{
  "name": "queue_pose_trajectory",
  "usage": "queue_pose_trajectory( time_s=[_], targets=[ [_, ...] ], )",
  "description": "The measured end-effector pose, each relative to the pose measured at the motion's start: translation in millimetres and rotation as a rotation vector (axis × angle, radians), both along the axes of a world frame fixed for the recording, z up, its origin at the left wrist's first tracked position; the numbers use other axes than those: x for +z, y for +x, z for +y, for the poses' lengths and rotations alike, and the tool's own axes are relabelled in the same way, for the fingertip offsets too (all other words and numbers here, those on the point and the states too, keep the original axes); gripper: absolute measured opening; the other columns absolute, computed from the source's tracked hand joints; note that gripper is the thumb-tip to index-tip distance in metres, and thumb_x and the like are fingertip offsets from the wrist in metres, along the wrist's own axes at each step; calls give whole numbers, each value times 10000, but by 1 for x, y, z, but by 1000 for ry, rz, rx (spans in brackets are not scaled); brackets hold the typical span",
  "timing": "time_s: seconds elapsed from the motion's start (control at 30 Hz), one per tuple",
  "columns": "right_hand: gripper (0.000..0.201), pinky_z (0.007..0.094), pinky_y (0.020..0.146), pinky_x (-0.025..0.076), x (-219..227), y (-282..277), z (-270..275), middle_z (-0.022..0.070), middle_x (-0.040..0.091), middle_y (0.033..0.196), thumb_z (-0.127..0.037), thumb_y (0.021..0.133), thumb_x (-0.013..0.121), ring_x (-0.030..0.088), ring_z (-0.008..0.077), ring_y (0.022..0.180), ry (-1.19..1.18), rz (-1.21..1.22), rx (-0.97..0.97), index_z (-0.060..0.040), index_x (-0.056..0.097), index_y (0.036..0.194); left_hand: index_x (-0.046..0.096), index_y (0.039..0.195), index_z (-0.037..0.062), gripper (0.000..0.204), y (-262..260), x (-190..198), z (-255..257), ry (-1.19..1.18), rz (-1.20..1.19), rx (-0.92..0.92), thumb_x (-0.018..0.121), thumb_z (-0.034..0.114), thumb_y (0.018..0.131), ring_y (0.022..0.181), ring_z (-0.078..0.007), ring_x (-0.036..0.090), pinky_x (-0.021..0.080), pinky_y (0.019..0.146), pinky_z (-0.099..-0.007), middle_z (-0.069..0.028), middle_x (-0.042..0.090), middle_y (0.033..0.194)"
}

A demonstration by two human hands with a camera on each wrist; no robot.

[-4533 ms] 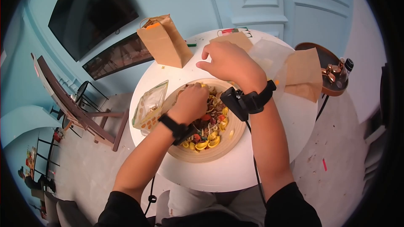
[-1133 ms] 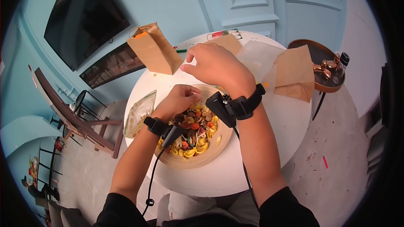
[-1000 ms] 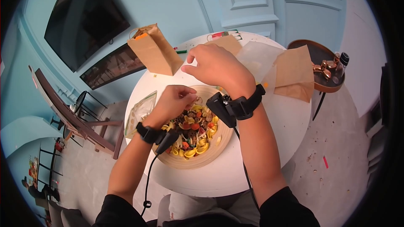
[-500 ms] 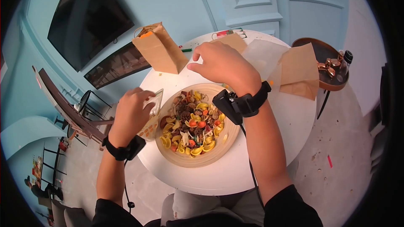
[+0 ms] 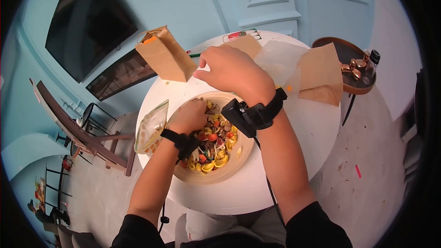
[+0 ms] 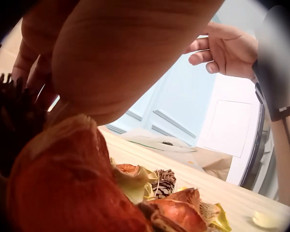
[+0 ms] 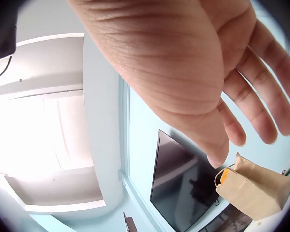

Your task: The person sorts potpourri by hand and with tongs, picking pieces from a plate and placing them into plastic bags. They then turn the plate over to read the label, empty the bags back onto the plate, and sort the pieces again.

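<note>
My left hand (image 5: 189,114) reaches down into the far left part of a round wooden bowl (image 5: 246,152), with its fingertips hidden from the head view. The bowl holds potpourri (image 5: 215,140): yellow curled petals, orange-red pieces and pine cones. In the left wrist view a dark pine cone (image 6: 14,108) sits right by the fingers, behind a big red dried piece (image 6: 72,181); I cannot tell whether they grip it. A clear zip bag (image 5: 153,127) with orange dots stands upright, its mouth apart, left of the bowl. My right hand (image 5: 232,71) hovers beyond the bowl, fingers loosely bent, holding nothing.
A brown paper bag (image 5: 166,57) with handles stands at the back left of the round white table (image 5: 303,142). Flat brown paper (image 5: 320,76) and a translucent sheet (image 5: 278,59) lie to the right. Past the table is a side tray (image 5: 358,87) with a bottle.
My left hand lifted from the bowl pinching something small, swung left over the zip bag, and is now back among the potpourri. My right hand has stayed raised in about the same place.
</note>
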State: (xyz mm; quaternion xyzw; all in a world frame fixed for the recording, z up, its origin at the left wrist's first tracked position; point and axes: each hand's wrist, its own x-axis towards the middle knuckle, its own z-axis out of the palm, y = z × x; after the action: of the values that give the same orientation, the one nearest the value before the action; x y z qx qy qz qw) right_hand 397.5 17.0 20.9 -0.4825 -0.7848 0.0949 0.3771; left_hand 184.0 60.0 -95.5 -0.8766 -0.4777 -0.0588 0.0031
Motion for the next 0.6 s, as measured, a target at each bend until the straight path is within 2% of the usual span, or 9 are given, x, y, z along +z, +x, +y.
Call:
queue_pose_trajectory(
  time_s=[0.13,0.27,0.37,0.47,0.57,0.6],
  targets=[
    [319,437,813,523,3,-2,2,184,709,890,-341,882,711,675,354,904,-69,-28,8,-37,699,979,690,931,-21,252,11,16,-9,-131,-48,53,672,209,829,941,-421,660,510,849,-483,-264,691,925],
    [273,470,820,568,5,0,-3,226,723,913,-257,873,722,710,385,917,-31,-1,23,12,719,922,695,960,-27,325,10,7,-4,-227,-162,-15,692,277,841,903,-427,664,516,820,-467,-264,700,942],
    [270,467,819,570,6,2,-3,225,724,914,-255,874,723,714,382,913,-50,13,19,10,720,922,697,995,-30,329,14,20,-15,-218,-123,83,712,252,826,818,-355,689,531,774,-434,-244,691,884],
    [272,464,817,571,6,3,-4,224,725,914,-260,878,726,716,383,908,-53,14,15,7,720,924,702,1024,-50,298,11,31,-19,-251,-163,144,721,195,854,745,-222,680,537,719,-376,-167,705,835],
    [278,462,816,572,5,2,-3,224,724,915,-268,882,730,717,386,908,-40,9,19,5,720,931,690,1088,-81,271,0,28,-17,-278,-467,138,697,118,904,736,-113,634,541,693,-292,-88,701,820],
    [279,463,817,571,6,3,-4,224,724,916,-270,882,731,716,386,912,-43,7,24,4,720,936,687,1105,-90,315,0,29,-19,-335,-552,162,716,144,897,725,-126,646,547,679,-294,-101,709,827]
  ],
)
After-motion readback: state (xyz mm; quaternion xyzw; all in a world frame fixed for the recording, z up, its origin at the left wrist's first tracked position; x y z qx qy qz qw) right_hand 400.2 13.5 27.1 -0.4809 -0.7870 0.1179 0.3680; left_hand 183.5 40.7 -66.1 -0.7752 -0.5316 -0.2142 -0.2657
